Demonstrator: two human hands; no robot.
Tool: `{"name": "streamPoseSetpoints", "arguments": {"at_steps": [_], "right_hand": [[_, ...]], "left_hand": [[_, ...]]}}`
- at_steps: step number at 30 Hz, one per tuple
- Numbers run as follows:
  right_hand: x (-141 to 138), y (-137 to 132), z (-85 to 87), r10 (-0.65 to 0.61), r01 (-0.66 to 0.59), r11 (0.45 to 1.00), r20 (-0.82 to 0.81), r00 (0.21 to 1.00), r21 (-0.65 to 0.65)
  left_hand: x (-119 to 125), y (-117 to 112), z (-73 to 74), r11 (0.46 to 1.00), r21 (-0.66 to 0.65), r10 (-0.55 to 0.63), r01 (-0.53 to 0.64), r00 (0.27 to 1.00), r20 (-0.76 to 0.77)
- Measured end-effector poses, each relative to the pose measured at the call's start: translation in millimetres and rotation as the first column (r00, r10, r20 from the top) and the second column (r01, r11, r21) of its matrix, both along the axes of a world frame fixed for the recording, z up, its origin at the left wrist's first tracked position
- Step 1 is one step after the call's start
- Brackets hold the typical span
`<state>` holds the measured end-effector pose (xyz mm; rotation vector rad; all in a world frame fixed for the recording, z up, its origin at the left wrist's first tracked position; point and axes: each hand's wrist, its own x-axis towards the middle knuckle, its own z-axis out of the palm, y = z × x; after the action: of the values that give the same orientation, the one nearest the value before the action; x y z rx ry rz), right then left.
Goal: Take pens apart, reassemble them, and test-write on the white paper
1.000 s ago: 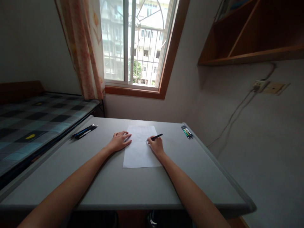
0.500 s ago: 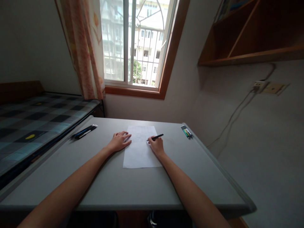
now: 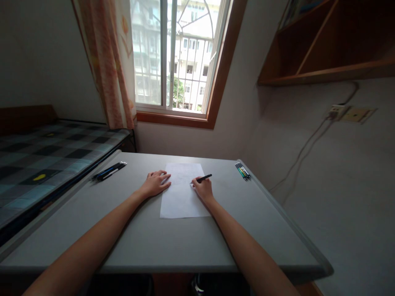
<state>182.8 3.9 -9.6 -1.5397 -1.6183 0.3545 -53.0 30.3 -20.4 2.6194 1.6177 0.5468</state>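
A white sheet of paper (image 3: pixel 182 203) lies on the light grey table (image 3: pixel 148 242), with faint lines of writing on its upper half. My left hand (image 3: pixel 155 183) rests flat with fingers spread, its fingertips on the paper's left edge. On the right side of the sheet, my right hand (image 3: pixel 203 190) grips a black pen (image 3: pixel 204 178). The pen slants up to the right, and its tip is at the paper, near the last faint line. Whether the tip touches is too small to tell.
Several dark pens (image 3: pixel 109 171) lie at the table's left side. Another bundle of pens (image 3: pixel 242 171), some with green and yellow, is near the far right corner. A bed (image 3: pixel 61 152) stands left; a wooden shelf (image 3: pixel 327 70) and a socket with a cord (image 3: pixel 338 112) are on the right wall.
The pen and the fingers of my right hand have shifted very slightly. My left hand and the paper have stayed in place.
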Motion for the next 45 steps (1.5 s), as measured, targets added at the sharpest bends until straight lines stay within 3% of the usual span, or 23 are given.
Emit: {"name": "streamPoseSetpoints", "arguments": {"at_steps": [23,45], "right_hand": [[1.8,-0.5,1.0,-0.049,0.048,0.999,-0.065,0.997,-0.007],[3.0,-0.7,1.4,-0.011,0.011,1.000,0.007,1.000,-0.008]], "left_hand": [[0.1,-1.7,3.4,1.000,-0.026,0.010,-0.010,1.000,0.004],[1.2,-1.0,2.4,1.000,-0.013,0.014,-0.014,1.000,0.008]]}}
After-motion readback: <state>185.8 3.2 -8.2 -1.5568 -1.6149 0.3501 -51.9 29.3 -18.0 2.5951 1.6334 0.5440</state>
